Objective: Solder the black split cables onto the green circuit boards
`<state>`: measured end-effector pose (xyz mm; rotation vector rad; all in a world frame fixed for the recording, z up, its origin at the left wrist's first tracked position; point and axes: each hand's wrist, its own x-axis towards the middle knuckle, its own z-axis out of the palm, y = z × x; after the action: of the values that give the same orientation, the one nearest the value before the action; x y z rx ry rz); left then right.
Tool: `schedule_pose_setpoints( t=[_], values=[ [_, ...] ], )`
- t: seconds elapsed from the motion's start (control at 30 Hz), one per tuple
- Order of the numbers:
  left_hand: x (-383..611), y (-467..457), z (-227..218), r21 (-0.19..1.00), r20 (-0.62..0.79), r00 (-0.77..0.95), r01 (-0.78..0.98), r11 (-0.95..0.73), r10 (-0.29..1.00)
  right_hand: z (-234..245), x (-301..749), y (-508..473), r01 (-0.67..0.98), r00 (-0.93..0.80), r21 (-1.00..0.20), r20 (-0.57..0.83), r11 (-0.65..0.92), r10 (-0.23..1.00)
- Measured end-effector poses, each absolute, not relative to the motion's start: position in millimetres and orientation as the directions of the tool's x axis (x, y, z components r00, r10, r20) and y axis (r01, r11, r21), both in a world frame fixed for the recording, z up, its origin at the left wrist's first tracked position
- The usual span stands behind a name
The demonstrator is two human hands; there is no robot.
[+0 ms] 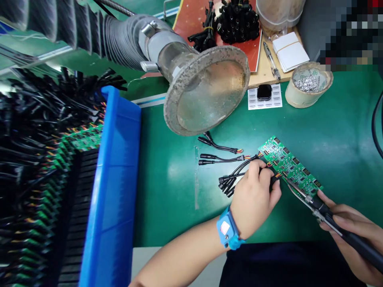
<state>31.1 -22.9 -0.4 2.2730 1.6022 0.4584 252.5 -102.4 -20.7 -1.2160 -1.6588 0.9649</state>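
A green circuit board (295, 169) with several small digit displays lies slanted on the green work surface. My left hand (254, 191), with a blue strap on its wrist, pinches a black cable whose coloured wire ends meet the board's near edge. Black connector cables (229, 179) joined along that edge fan out to the left, partly under the hand. My right hand (353, 227) grips a soldering iron (324, 215) with a metal feed tube along it. Its tip is at the wires by the board edge. Two loose cables (221, 159) lie further left.
A fume extraction hood (209, 91) hangs above the cables. On the left stands a blue bin (119, 159) packed with wired boards. At the back are a round tub (308, 85), a label sheet (278, 101), a pen (271, 61) and bundled black cables (239, 22).
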Motion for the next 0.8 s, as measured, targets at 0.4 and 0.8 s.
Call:
schedule_pose_setpoints(
  t=[0.4,0.8],
  values=[
    [33.1,-24.0,-1.5,0.398,0.071,0.316,0.861,-0.317,0.946,-7.8,243.6,-83.3,0.429,-0.333,-0.797,0.298,0.425,0.895],
    [33.6,-23.6,-1.3,0.395,0.078,0.314,0.862,-0.318,0.946,-10.2,247.5,-88.3,0.427,-0.311,-0.811,0.283,0.400,0.907]
  ],
)
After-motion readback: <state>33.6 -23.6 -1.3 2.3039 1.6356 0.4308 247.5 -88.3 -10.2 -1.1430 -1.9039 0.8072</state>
